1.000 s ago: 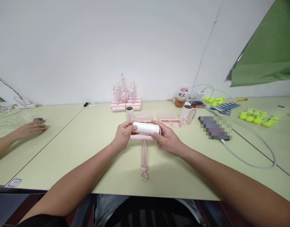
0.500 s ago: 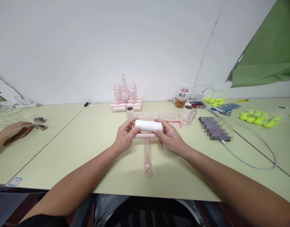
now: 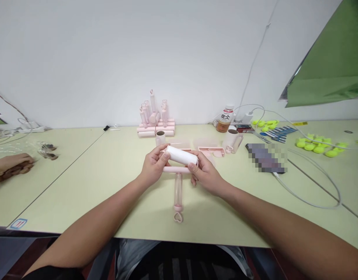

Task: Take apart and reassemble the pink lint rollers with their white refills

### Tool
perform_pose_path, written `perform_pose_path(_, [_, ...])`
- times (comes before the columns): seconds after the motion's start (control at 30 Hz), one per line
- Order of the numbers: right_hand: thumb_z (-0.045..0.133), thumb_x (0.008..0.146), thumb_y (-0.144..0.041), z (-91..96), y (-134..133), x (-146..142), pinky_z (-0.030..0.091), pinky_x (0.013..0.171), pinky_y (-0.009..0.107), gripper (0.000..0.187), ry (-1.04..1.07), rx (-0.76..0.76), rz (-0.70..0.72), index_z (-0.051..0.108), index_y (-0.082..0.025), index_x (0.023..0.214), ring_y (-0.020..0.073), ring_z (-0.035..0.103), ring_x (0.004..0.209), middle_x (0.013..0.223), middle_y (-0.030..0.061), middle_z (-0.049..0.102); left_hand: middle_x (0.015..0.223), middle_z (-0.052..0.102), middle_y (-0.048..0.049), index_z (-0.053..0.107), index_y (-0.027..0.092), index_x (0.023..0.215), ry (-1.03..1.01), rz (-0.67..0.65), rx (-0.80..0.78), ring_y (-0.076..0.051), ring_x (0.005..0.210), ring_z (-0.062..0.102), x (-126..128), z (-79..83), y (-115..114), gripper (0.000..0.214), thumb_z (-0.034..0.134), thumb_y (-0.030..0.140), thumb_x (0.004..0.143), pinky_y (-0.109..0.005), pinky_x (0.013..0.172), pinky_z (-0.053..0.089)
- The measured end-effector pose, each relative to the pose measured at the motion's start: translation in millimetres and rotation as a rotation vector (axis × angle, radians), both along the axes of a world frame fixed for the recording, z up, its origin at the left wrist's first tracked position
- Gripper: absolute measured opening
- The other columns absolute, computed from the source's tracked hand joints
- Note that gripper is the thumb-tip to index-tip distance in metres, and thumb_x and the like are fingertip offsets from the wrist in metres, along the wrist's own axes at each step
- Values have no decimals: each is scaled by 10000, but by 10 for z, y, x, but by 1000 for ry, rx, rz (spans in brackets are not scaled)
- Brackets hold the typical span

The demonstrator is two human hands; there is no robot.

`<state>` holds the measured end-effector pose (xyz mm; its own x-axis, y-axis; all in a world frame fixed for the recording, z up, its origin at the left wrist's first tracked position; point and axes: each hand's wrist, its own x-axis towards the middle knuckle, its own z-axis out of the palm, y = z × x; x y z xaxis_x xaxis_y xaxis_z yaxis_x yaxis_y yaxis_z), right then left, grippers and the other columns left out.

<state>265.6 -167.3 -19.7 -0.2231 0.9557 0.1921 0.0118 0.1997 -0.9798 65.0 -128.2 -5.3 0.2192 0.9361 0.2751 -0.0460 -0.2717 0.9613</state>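
Left hand (image 3: 152, 167): fingers curled, pinching white roll (image 3: 181, 155) at one end. Right hand (image 3: 204, 175): fingers closed on opposite end and pink roller frame (image 3: 177, 175).

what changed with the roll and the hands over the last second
The white roll now sits tilted, its left end raised off the pink roller frame; a second ago it lay level in it. The left hand and right hand kept their grip on its ends. At far left, another person's hand pulled back toward the table edge. The pink stack and bottle stayed put.
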Motion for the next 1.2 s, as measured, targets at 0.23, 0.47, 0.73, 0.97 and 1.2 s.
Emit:
perform_pose_path(0.23, [630, 843, -486, -33, 25, 28, 444, 406, 241, 455, -47, -35, -31, 469, -213, 1170, 72, 468, 437, 727, -65, 514, 607, 595, 18, 553, 126, 1270, 4, -112, -87, -125, 581, 582, -57, -31, 91, 697, 681, 594, 770, -239, 561, 454])
perform_pose_path(0.47, [706, 750, -356, -17, -38, -42, 424, 396, 220, 404, -115, -143, -2, 406, -243, 995, 91, 485, 497, 754, -67, 532, 600, 437, 76, 589, 170, 1145, -31, -65, -95, -60, 450, 396, -30, -100, 131, 547, 686, 563, 776, -212, 438, 347])
perform_pose_path(0.73, [636, 834, -331, -198, 35, -70, 494, 647, 302, 311, -151, 41, -126, 474, -227, 1078, 151, 578, 737, 898, -1, 586, 584, 383, 92, 570, 190, 1062, 111, -25, -10, -57, 419, 324, -65, -231, 277, 465, 602, 590, 826, -210, 421, 283])
perform_pose_path(0.97, [660, 823, -397, -44, 3, 4, 531, 749, 369, 376, -3, 83, -158, 460, -222, 1089, 177, 619, 826, 1040, 65, 621, 594, 454, 47, 626, 183, 853, 439, -18, 64, -95, 516, 373, -399, -10, 348, 359, 611, 539, 808, -233, 504, 296])
perform_pose_path(1.2, [669, 799, -466, -6, -29, 4, 530, 666, 356, 383, 20, 52, -93, 468, -221, 1013, 147, 588, 694, 918, 34, 617, 563, 492, 20, 510, 194, 607, 805, 324, 95, -129, 543, 408, -604, 101, 450, 334, 552, 452, 814, -260, 542, 303])
